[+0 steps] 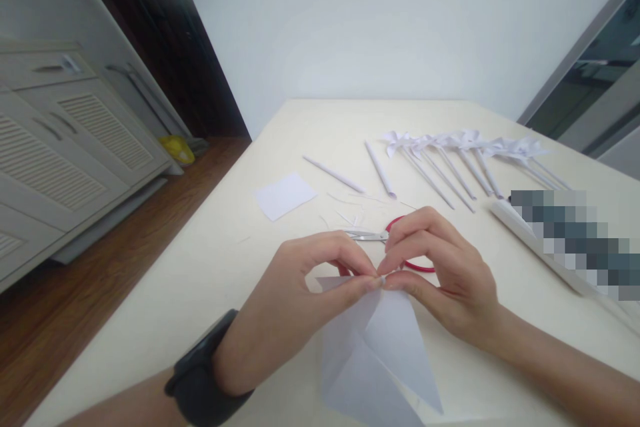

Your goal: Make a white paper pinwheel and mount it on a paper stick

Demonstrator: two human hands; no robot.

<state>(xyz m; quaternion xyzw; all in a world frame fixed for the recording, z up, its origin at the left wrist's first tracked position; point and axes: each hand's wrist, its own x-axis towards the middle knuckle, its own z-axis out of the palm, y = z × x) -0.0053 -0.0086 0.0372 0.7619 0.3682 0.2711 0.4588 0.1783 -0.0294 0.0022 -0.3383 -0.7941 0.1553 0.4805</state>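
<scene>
Both my hands pinch the top edge of a white paper sheet [370,353] with cuts and folds in it, which hangs down toward the table's front. My left hand [320,280], with a black watch [210,370] on the wrist, grips the paper between thumb and forefinger. Against it, my right hand [445,273] pinches at the same spot, where a small white bit shows between the fingertips. Just behind the hands lie scissors with red handles [423,267], partly hidden by my right hand.
Paper pinwheels [465,140] on rolled paper sticks lie at the back right. Two loose paper rolls [333,173] and a small white sheet [286,196] lie left of them. Thin paper scraps [350,217] are scattered by the scissors. A long white roll [535,243] sits at right.
</scene>
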